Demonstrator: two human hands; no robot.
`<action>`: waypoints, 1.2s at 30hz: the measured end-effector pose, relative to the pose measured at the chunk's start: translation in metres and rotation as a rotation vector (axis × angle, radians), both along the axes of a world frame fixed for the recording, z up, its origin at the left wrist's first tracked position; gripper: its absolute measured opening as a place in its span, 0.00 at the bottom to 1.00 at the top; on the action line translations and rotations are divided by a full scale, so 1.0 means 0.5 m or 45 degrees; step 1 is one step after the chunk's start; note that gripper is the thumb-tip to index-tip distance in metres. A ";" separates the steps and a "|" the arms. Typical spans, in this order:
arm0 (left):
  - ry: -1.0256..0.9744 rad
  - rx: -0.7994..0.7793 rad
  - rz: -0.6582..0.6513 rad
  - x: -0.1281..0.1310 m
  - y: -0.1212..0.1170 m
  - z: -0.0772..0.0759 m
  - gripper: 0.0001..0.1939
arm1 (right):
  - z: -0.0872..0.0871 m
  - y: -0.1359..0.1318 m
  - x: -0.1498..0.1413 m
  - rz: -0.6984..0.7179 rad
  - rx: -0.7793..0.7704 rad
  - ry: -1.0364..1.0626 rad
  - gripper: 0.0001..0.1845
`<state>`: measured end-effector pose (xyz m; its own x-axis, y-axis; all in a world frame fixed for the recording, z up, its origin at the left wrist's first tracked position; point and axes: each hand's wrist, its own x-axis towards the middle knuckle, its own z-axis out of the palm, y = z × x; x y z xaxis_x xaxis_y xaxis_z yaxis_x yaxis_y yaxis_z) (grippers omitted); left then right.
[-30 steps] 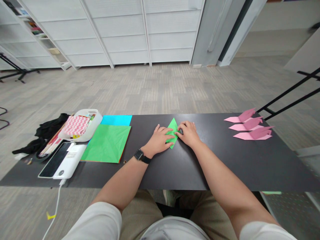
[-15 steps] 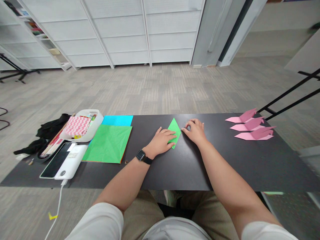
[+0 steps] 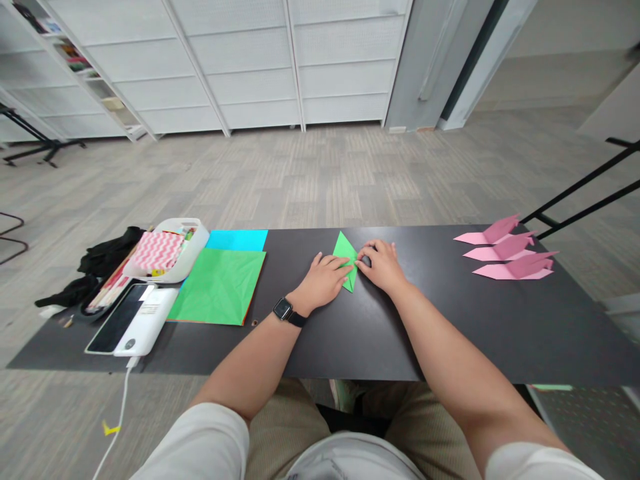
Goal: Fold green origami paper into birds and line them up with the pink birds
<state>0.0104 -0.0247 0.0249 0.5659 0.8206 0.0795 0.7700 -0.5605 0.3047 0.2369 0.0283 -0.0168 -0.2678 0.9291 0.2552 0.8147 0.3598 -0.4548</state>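
Note:
A small green folded paper (image 3: 344, 245), roughly diamond-shaped with pointed ends, lies on the dark table in front of me. My left hand (image 3: 324, 280) rests on its left side, fingers stretched out and pressing it flat. At its right corner, my right hand (image 3: 383, 265) has thumb and index finger pinched together on the edge. The fingers cover part of the paper's middle.
Three pink paper cranes (image 3: 515, 268) stand in a row on the right. Toward the left lie green sheets (image 3: 217, 287), blue paper (image 3: 239, 239), a white basket (image 3: 197, 250), a phone (image 3: 117, 320) and a white power bank (image 3: 143, 327) with a cable.
My right hand has moved left from beside the green paper and closed on its right corner. The paper has turned slightly, its top point now further left. My left hand stays on it.

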 end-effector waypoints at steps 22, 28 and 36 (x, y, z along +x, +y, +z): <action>-0.058 -0.043 0.031 -0.006 0.014 -0.026 0.21 | 0.049 -0.051 0.008 0.174 -0.213 -0.355 0.39; -0.039 -0.085 0.035 -0.004 0.012 -0.011 0.21 | 0.055 -0.059 0.011 0.262 -0.266 -0.367 0.51; -0.124 -0.080 0.030 0.002 0.003 -0.001 0.22 | 0.059 -0.018 0.050 -0.048 -0.039 -0.076 0.30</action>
<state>0.0114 -0.0234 0.0241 0.5386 0.8387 0.0809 0.7478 -0.5201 0.4128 0.2618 0.0194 0.0124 -0.2462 0.9460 0.2108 0.8534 0.3147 -0.4155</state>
